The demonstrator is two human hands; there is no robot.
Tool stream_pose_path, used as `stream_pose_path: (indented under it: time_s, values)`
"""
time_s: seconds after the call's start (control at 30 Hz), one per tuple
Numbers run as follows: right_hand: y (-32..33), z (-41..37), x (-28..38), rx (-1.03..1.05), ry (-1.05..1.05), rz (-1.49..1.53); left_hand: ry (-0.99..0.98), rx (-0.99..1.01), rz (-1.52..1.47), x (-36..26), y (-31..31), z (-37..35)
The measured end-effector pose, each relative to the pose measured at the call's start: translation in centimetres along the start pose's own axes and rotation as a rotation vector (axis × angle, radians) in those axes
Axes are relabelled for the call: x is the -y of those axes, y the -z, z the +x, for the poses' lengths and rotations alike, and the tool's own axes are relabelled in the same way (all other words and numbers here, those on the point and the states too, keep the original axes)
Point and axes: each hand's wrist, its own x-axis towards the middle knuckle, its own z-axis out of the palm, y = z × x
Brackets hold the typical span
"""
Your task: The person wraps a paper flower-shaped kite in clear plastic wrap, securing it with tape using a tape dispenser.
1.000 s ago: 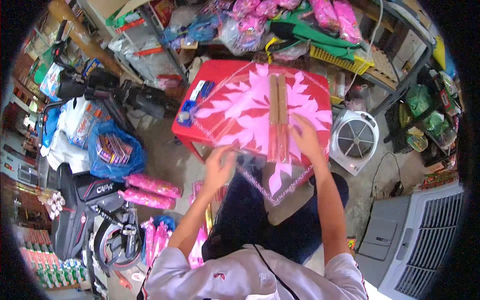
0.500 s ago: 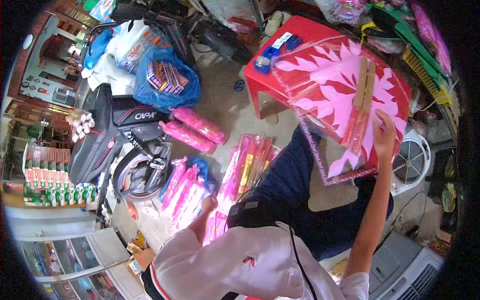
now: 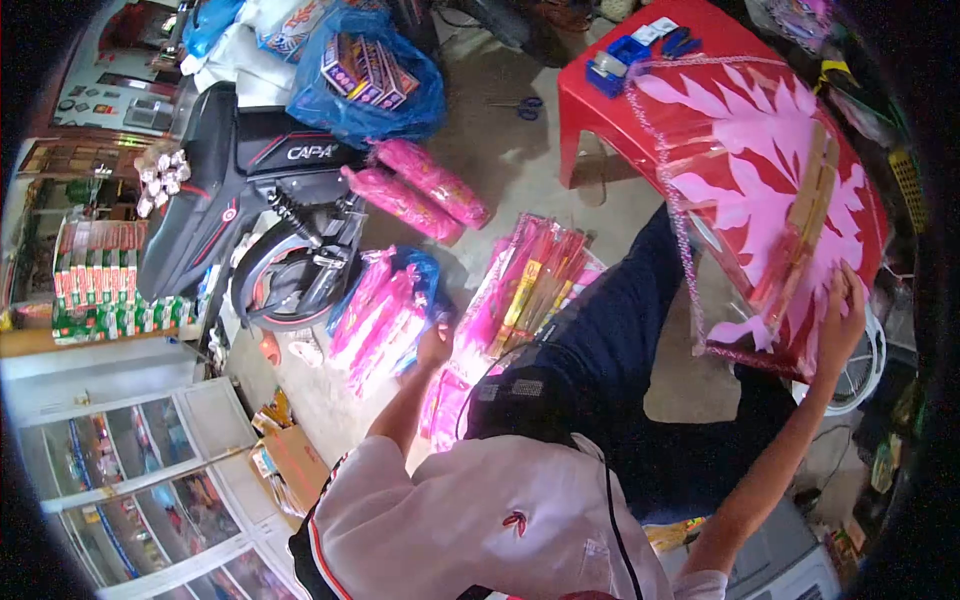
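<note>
On the right, my right hand [image 3: 843, 318] lies with fingers stretched out on the lower right edge of a pink leaf-patterned sheet [image 3: 730, 185]. A clear plastic wrap with a lacy pink border lies with the sheet on the red table [image 3: 590, 125]. Just left of the fingers, a long slim packet with brown strips [image 3: 808, 205] rests slantwise on the sheet. My left hand [image 3: 434, 346] hangs low beside several pink plastic-wrapped bundles [image 3: 378, 322] in a blue bag; its fingers are mostly hidden. Close by on the floor lie long red and yellow packets [image 3: 535, 290].
Two pink wrapped rolls [image 3: 415, 190] and scissors [image 3: 528, 107] lie on the floor. A blue bag of boxes [image 3: 420, 85] sits behind a black motorbike [image 3: 190, 210]. A blue tape dispenser [image 3: 608, 68] is on the table's far corner. A glass cabinet [image 3: 150, 480] stands lower left.
The view has shifted, so the scene sits differently in it. My right hand has slid away from the slim packet towards the sheet's near edge. My left hand stays near the pink bundles.
</note>
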Motion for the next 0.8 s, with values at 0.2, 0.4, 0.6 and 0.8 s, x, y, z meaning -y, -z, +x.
stream_pose_path:
  time_s: [0.2, 0.4, 0.6, 0.8]
  values:
    - [0.1, -0.1, -0.6, -0.04, 0.054, -0.014, -0.06, -0.437, -0.437, -4.9, 7.0, 4.0]
    - [0.9, -0.5, 2.5, -0.095, -0.103, -0.008, -0.539, -0.8, -0.254, -20.2, 21.6, 16.9]
    - [1.8, -1.2, 1.3, -0.085, -0.132, -0.074, -0.081, -0.831, 0.212, -31.7, 36.8, 29.2]
    - [1.6, -1.3, 1.4, -0.256, -0.031, -0.083, 0.025, -0.821, 0.395, -29.7, 38.9, 35.4]
